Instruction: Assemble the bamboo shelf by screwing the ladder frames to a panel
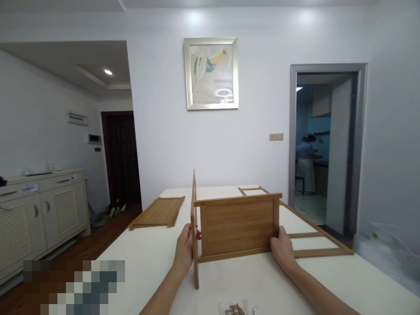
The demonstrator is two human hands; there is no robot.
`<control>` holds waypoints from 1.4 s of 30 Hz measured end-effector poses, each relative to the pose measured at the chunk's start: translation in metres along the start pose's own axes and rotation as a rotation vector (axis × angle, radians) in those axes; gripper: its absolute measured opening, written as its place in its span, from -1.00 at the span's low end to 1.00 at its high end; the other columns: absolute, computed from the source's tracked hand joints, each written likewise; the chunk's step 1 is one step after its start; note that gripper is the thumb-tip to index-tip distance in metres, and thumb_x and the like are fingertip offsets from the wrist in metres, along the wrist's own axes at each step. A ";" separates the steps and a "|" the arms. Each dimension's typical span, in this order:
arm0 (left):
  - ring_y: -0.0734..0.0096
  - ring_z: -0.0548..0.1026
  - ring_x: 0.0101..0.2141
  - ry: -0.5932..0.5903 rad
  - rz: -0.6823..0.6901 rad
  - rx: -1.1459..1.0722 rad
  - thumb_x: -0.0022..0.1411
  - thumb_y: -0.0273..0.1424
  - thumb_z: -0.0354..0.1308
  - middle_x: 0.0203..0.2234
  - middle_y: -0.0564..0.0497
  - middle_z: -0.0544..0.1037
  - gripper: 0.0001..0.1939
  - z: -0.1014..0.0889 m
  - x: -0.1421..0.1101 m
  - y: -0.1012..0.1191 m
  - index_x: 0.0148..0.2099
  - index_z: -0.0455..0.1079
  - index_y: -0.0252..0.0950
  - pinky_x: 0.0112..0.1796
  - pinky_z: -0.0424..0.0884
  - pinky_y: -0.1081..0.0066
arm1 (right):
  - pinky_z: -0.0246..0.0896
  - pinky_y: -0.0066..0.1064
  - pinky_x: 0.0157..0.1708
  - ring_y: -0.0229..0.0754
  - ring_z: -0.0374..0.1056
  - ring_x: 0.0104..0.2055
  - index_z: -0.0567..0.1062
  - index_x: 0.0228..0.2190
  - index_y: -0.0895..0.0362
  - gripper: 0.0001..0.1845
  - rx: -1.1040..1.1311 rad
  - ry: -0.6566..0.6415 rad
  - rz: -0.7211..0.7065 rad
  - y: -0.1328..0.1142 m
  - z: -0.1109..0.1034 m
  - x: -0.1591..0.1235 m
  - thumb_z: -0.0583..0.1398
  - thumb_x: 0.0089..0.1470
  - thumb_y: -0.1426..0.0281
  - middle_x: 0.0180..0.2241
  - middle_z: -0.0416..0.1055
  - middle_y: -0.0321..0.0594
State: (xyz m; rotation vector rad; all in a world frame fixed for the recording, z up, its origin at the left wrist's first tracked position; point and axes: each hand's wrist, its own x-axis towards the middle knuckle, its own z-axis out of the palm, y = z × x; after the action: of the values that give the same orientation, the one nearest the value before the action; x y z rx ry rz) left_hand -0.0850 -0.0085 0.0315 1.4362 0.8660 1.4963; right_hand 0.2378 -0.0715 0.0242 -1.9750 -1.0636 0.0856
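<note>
A brown wooden panel [238, 227] with a raised border stands on its long edge over the white table. My right hand [282, 248] is closed round its right end. At the panel's left end a narrow wooden side frame [194, 210] stands upright, seen almost edge-on. My left hand [185, 248] is closed on this side frame, with fingertips showing past its far side. The panel's left end meets or nearly meets the frame; whether they are joined, I cannot tell. Near me lie a clear bag of screws [234, 309] and a small hex key [255, 310].
Another wooden panel [160, 211] lies at the table's left. A flat open wooden frame [323, 243] lies at the right, partly behind my right hand. The white table [141, 253] reaches the wall. A person [306, 159] stands beyond the doorway at the right.
</note>
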 end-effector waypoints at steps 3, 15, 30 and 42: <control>0.35 0.45 -0.43 0.000 -0.013 -0.003 0.17 -0.06 0.10 -0.46 0.02 0.49 -0.61 0.000 0.000 -0.001 -0.19 0.39 -0.30 -0.35 0.37 0.35 | 0.15 -0.27 -0.29 -0.01 0.32 -0.24 0.27 -0.21 0.08 -0.66 0.092 0.033 -0.009 0.000 0.001 -0.001 -0.01 -0.12 0.44 -0.32 0.38 -0.17; 0.35 0.44 -0.45 0.034 -0.007 -0.011 0.15 -0.06 0.11 -0.50 0.02 0.48 -0.63 0.004 -0.003 0.007 -0.25 0.39 -0.29 -0.39 0.35 0.38 | 0.11 0.03 0.00 0.07 0.16 0.01 0.29 -0.15 0.15 -0.72 0.245 0.658 -0.700 -0.050 -0.039 -0.001 0.09 0.06 0.36 -0.13 0.23 -0.03; 0.32 0.42 -0.46 0.001 0.099 0.021 0.20 -0.05 0.07 -0.52 0.02 0.48 -0.63 -0.001 -0.002 0.017 -0.28 0.38 -0.28 -0.37 0.34 0.37 | -0.16 -0.06 0.20 -0.13 0.30 -0.17 0.39 -0.20 0.12 -0.80 0.033 0.263 -1.112 -0.230 0.033 -0.077 0.00 0.20 0.50 -0.29 0.44 -0.18; 0.21 0.52 -0.23 0.277 0.239 0.021 0.17 -0.06 0.13 -0.30 -0.10 0.57 -0.59 -0.002 0.016 0.082 -0.17 0.44 -0.31 -0.21 0.42 0.30 | -0.01 -0.30 -0.16 -0.17 0.28 -0.26 0.47 -0.28 0.12 -0.75 0.133 0.025 -1.020 -0.231 0.021 -0.065 0.01 0.20 0.57 -0.33 0.45 -0.20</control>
State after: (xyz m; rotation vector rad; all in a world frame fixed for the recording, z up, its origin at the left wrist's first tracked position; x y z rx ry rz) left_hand -0.0958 -0.0251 0.1130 1.4058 0.9000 1.9049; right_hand 0.0384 -0.0437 0.1557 -1.1239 -1.8576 -0.4049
